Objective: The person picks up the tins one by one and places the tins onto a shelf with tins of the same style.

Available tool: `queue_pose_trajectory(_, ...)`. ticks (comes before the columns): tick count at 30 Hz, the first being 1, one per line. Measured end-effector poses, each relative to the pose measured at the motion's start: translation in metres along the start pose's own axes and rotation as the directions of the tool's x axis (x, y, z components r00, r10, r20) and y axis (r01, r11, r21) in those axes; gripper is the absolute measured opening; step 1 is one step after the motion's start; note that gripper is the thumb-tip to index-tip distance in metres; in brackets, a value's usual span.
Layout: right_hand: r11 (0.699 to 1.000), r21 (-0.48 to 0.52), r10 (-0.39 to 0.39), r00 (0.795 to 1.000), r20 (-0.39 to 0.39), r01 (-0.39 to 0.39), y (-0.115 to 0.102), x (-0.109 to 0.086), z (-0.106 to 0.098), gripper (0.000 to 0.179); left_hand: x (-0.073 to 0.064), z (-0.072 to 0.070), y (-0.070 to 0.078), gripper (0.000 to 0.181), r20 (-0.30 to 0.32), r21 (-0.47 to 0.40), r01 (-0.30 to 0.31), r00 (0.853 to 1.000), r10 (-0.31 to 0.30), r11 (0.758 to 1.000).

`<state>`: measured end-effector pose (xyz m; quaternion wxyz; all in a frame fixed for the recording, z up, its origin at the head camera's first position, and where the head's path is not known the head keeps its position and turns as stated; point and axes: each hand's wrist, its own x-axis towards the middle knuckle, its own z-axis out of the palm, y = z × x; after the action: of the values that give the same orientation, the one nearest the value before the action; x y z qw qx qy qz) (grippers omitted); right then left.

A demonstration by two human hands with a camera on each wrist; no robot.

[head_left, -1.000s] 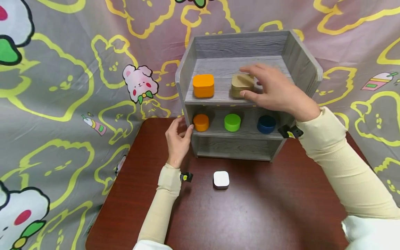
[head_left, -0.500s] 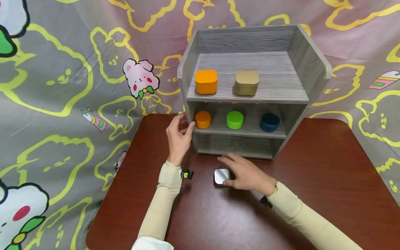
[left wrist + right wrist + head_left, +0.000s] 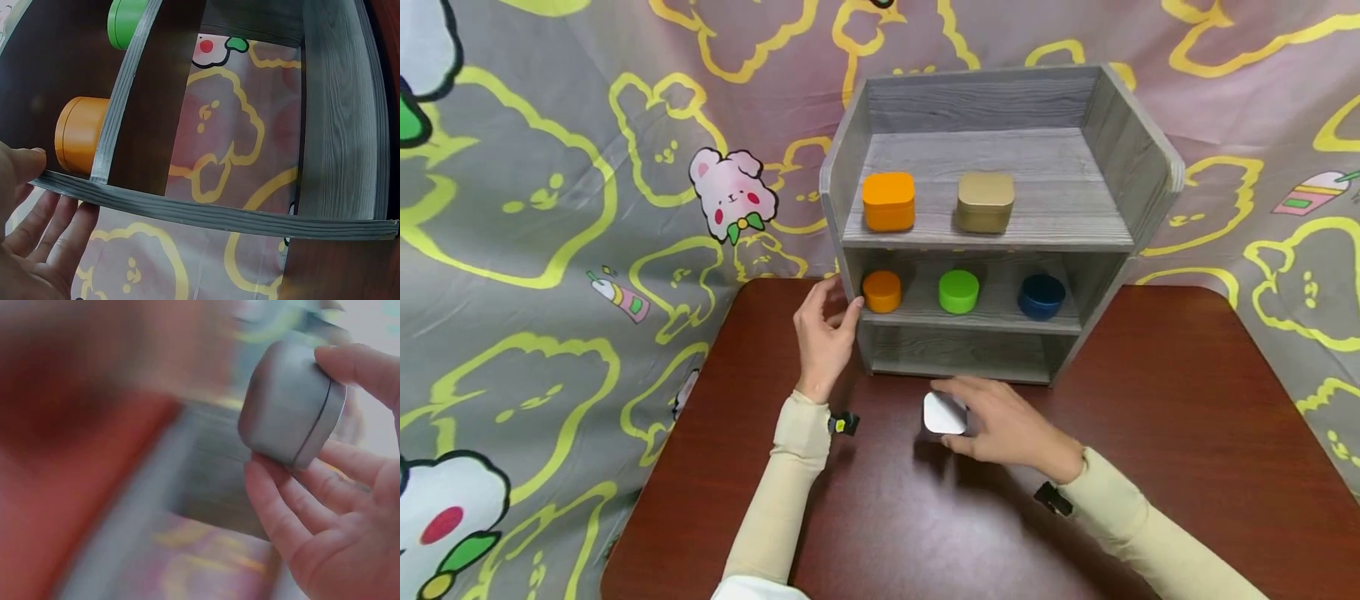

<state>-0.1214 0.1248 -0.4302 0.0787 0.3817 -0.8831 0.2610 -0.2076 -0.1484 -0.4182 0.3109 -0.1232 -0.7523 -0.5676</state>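
My right hand (image 3: 1003, 423) grips a small square silver tin (image 3: 943, 413) between thumb and fingers, over the table in front of the shelf unit. In the right wrist view the lidded tin (image 3: 287, 403) is tilted, its lid seam facing the palm. At the left of the grey wooden shelf unit (image 3: 981, 150), my left hand (image 3: 823, 346) holds the side panel's front edge. The left wrist view shows the thumb inside and the fingers outside that panel (image 3: 206, 211). The orange round tin (image 3: 84, 134) stands close to this thumb.
An orange square tin (image 3: 889, 202) and a gold one (image 3: 985, 202) stand on the top shelf. Below them are orange (image 3: 882, 292), green (image 3: 958, 292) and dark blue (image 3: 1041, 297) round tins. A patterned cloth (image 3: 662, 200) hangs behind the brown table (image 3: 1187, 400).
My right hand has left the gold tin on the top shelf, come down to the table and picked up the silver tin. The left hand has stayed on the side panel.
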Motion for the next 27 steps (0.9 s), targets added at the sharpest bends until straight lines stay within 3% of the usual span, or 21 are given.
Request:
queue_pose_trajectory(6, 0.990, -0.101, -0.113, 0.979, -0.167, 0.097, -0.022, 0.024, -0.122, 0.065, 0.001, -0.002, -0.001, 0.033, -0.016, 0.023, 0.000, 1.000, 0.001, 1.000)
queue_pose_trajectory(9, 0.979, -0.183, -0.125, 0.971, -0.202, 0.088, -0.025, 0.036, -0.170, 0.064, 0.001, -0.001, -0.002, 0.033, -0.024, 0.017, 0.003, 1.000, -0.003, 1.000)
queue_pose_trajectory(12, 0.965, -0.259, -0.093, 0.975, -0.200, 0.039, -0.021, 0.046, -0.205, 0.065, 0.002, 0.001, -0.001, 0.033, -0.028, 0.005, 0.007, 1.000, -0.007, 1.000)
queue_pose_trajectory(16, 0.938, -0.341, 0.005, 0.989, -0.150, -0.057, -0.010, 0.060, -0.233, 0.068, 0.003, 0.003, -0.001, 0.034, -0.030, 0.001, 0.008, 1.000, -0.008, 1.000)
queue_pose_trajectory(20, 0.901, -0.414, 0.120, 0.992, -0.048, -0.129, 0.003, 0.075, -0.246, 0.068, 0.003, 0.001, -0.001, 0.033, -0.034, 0.002, -0.002, 0.999, 0.002, 1.000)
queue_pose_trajectory(27, 0.840, -0.503, 0.317, 0.937, 0.145, -0.206, 0.012, 0.094, -0.251, 0.060, 0.001, -0.003, -0.003, 0.035, -0.028, 0.009, -0.004, 1.000, 0.004, 1.000)
